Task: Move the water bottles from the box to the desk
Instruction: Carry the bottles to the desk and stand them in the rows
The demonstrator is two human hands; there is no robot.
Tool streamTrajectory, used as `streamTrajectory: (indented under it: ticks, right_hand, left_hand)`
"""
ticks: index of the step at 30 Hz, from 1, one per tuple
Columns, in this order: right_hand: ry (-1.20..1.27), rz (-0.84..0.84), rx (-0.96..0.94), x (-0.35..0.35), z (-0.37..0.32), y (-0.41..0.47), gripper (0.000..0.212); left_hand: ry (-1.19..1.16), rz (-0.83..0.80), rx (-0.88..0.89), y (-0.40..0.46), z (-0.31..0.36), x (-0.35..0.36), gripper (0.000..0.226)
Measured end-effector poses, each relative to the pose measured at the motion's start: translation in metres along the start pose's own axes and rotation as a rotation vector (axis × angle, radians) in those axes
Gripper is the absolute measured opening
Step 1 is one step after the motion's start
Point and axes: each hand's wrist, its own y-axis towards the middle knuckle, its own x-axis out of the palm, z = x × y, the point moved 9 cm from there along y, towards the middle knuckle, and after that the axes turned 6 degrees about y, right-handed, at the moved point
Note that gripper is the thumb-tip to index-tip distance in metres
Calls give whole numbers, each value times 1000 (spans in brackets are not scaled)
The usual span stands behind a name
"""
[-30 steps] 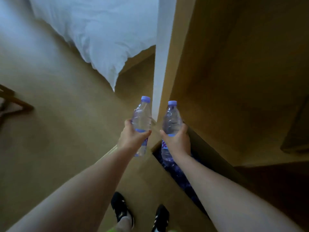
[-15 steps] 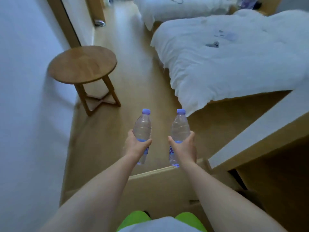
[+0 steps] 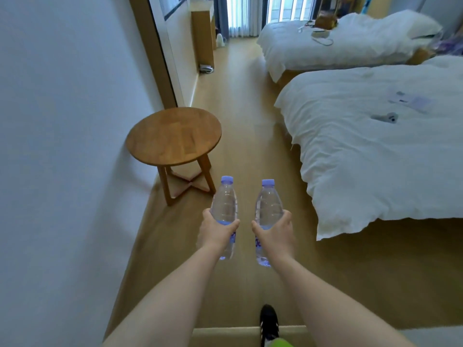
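Two clear water bottles with pale purple caps are held upright in front of me over the wooden floor. My left hand (image 3: pixel 215 232) grips the left bottle (image 3: pixel 223 204) around its lower middle. My right hand (image 3: pixel 274 232) grips the right bottle (image 3: pixel 268 205) the same way. The bottles stand side by side, a small gap apart. A strip of the cardboard box (image 3: pixel 225 335) shows at the bottom edge, behind my arms. No desk is in view.
A round wooden side table (image 3: pixel 174 135) stands against the left wall (image 3: pixel 62 146), just ahead of the bottles. Two beds with white covers (image 3: pixel 375 159) fill the right side. An aisle of wooden floor (image 3: pixel 245 108) runs ahead between them. My shoe (image 3: pixel 269 321) is below.
The view has swung up and away from the box toward the room. Both hands still carry their bottles, now farther from the box, nearer the round table.
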Motion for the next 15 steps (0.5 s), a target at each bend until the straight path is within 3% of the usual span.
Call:
streamTrajectory:
  ticks: [9, 15]
  right_hand:
    - [-8, -40, -69, 1, -79, 186, 79]
    - [-7, -57, -101, 15, -112, 280, 78]
  left_hand:
    - [-45, 86, 11, 127, 133, 24, 73]
    - [-63, 103, -10, 206, 188, 40, 72]
